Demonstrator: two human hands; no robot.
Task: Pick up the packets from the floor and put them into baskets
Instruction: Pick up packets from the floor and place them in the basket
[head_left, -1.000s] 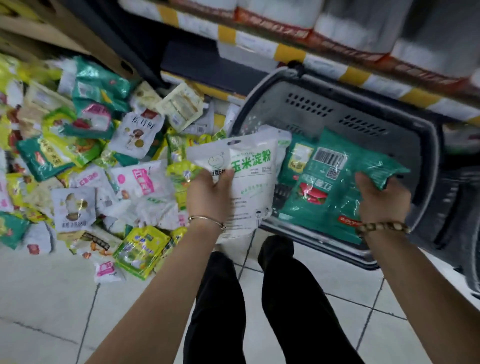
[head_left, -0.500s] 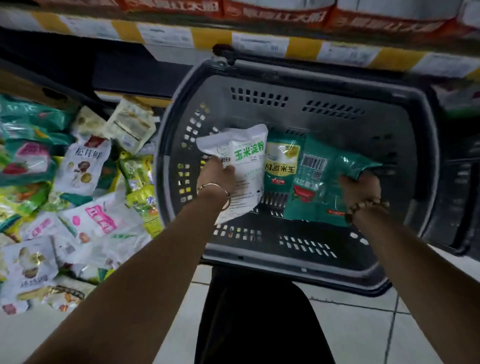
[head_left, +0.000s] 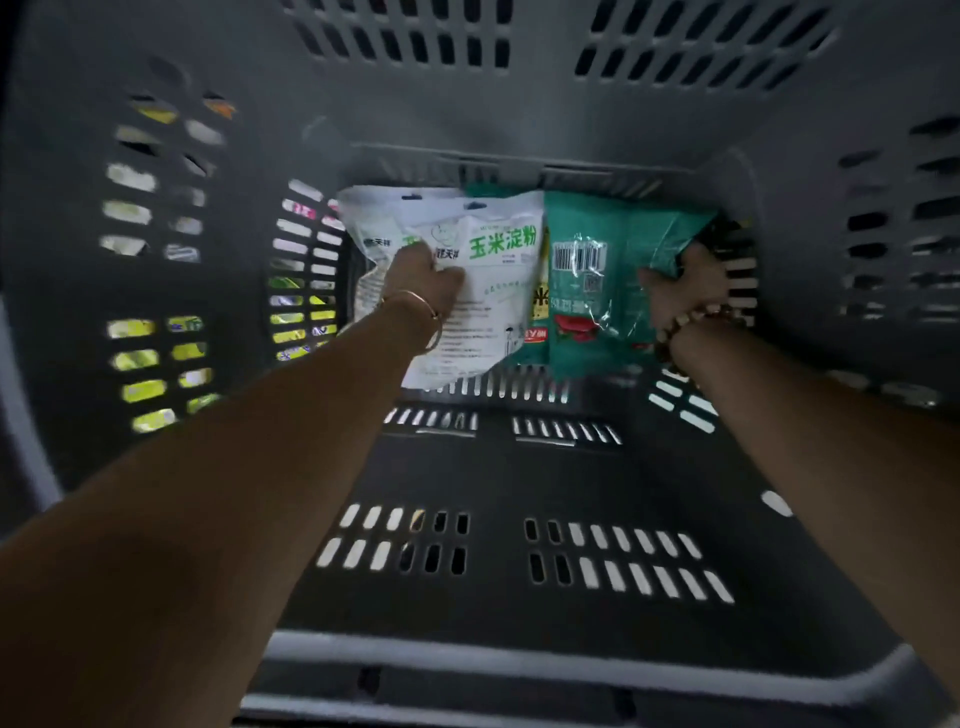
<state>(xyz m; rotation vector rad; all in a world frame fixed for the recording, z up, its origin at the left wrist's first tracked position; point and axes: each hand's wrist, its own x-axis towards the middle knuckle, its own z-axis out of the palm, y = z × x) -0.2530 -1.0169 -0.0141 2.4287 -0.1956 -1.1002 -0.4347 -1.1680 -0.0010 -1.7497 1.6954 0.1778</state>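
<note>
Both my arms reach deep into a dark grey slotted basket (head_left: 519, 660). My left hand (head_left: 423, 280) grips white packets (head_left: 493, 275) with green lettering, held against the basket's far end. My right hand (head_left: 685, 283) grips a green packet (head_left: 602, 291) with a barcode by its right edge. A third green and yellow packet (head_left: 540, 306) shows between the white and the green one. The packets sit low, near the slotted bottom.
The basket's walls fill the view on all sides. Through the slots in the left wall (head_left: 156, 358), bright yellow and white packets on the floor outside show. The near part of the basket bottom (head_left: 519, 545) holds nothing.
The view has moved down into the basket. Both hands have carried their packets from above the basket down to its far end. The floor pile has left the open view.
</note>
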